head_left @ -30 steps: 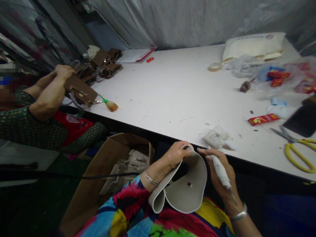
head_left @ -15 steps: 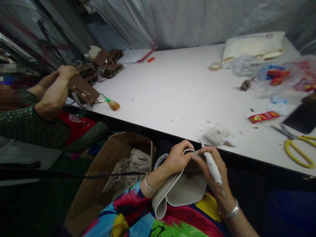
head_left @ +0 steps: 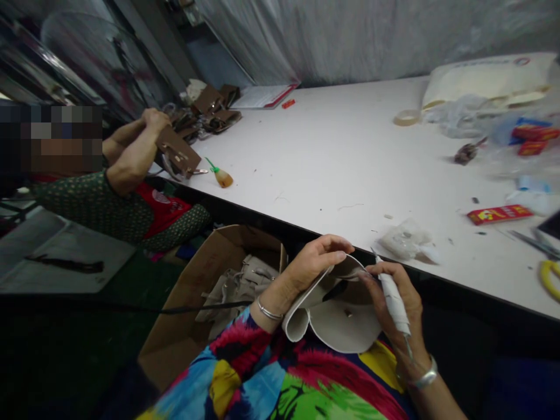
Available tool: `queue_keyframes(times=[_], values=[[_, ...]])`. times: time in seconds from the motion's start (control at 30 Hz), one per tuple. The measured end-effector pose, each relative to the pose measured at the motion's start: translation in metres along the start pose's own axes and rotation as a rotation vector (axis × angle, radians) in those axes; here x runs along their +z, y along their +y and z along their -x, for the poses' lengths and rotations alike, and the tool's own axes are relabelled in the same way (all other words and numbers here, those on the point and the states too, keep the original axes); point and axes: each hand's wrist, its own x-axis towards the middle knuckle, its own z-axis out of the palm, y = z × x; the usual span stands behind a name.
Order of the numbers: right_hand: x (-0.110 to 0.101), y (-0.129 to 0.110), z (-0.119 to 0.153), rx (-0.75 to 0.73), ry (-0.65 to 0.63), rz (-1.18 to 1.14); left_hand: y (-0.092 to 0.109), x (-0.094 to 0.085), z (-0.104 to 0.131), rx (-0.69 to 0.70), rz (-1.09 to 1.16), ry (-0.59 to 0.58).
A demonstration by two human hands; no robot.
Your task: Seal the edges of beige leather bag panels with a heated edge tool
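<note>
A pale grey, unfinished bag body (head_left: 345,326) rests in my lap, its opening facing up and its edge curled. My left hand (head_left: 312,265) holds its left upper edge, thumb and fingers to either side of it. My right hand (head_left: 400,297) pinches the far edge with thumb and fingertips. The same hand also holds a slim pointed tool (head_left: 394,303) wrapped in white, its thin tip pointing up toward the table. A dark strip and a small metal fitting show inside the bag body.
Left of me stands a cardboard box (head_left: 181,318) with pale grey bags (head_left: 245,277). A co-worker handles a brown bag (head_left: 179,150) by a squeeze bottle (head_left: 222,177). On the white table (head_left: 315,151) lie crumpled plastic (head_left: 406,239), a tape roll (head_left: 406,118), a red packet (head_left: 500,214) and yellow-handled scissors (head_left: 549,280).
The view has turned left. My left fingers have loosened and moved apart from my right hand along the edge, so the bag body opens wider. My right hand keeps the tool.
</note>
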Motion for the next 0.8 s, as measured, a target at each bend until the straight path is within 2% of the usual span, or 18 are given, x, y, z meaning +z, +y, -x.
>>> queue_keyframes(times=[0.13, 0.27, 0.37, 0.57, 0.67, 0.8], values=[[0.001, 0.000, 0.002, 0.002, -0.006, 0.027, -0.005, -0.008, 0.004, -0.014, 0.007, 0.099], [0.001, 0.000, 0.004, 0.004, 0.005, 0.059, -0.012, -0.021, 0.006, 0.096, -0.119, 0.262], [0.000, 0.001, 0.007, 0.025, 0.005, 0.083, -0.011, -0.032, 0.013, 0.242, -0.412, 0.416], [-0.003, 0.000, 0.014, 0.124, 0.005, 0.132, 0.003, -0.050, 0.044, 0.659, -1.237, 0.727], [-0.004, -0.001, 0.013, 0.136, -0.010, 0.123, 0.006, -0.060, 0.054, 0.646, -1.474, 0.834], [0.001, 0.012, 0.011, 0.117, -0.009, 0.119, -0.001, -0.076, 0.058, 0.468, -1.603, 0.826]])
